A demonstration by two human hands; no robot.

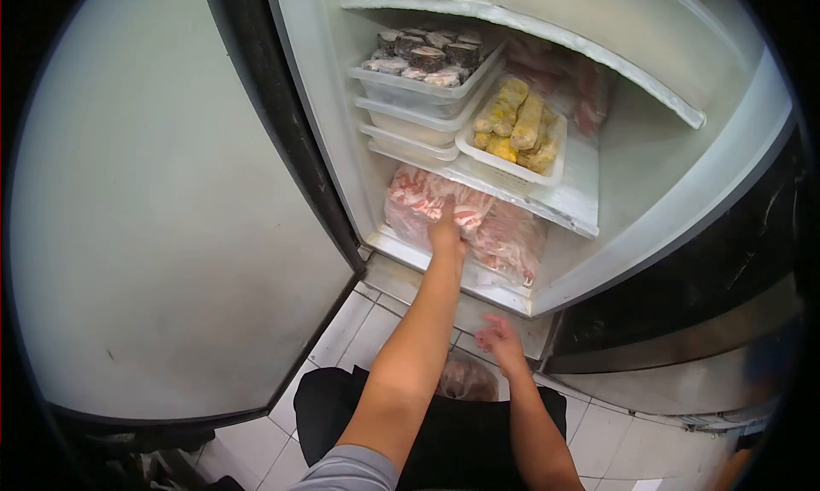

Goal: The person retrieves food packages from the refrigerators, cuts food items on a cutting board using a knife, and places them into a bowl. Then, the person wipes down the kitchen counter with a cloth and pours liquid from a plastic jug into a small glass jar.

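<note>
My left hand point(447, 231) reaches into the bottom of an open fridge and touches packs of sliced pink and white meat point(418, 192) in clear plastic. One finger points up over the meat; the other fingers are partly hidden, so a grip cannot be made out. Lower and to the right, my right hand point(501, 337) hangs in front of the fridge's bottom edge with its fingers apart and nothing in it. Another wrapped meat pack point(510, 239) lies right of my left hand. Between my knees, a clear bag with reddish-brown contents point(467, 377) is on the floor.
Above the meat, a frosty shelf point(576, 213) holds stacked plastic containers point(406, 115) topped by dark wrapped rolls point(427, 57), and a white basket point(553, 162) of yellow wrapped rolls point(528, 119). The open fridge door point(171, 209) stands at the left. Tiled floor point(367, 333) lies below.
</note>
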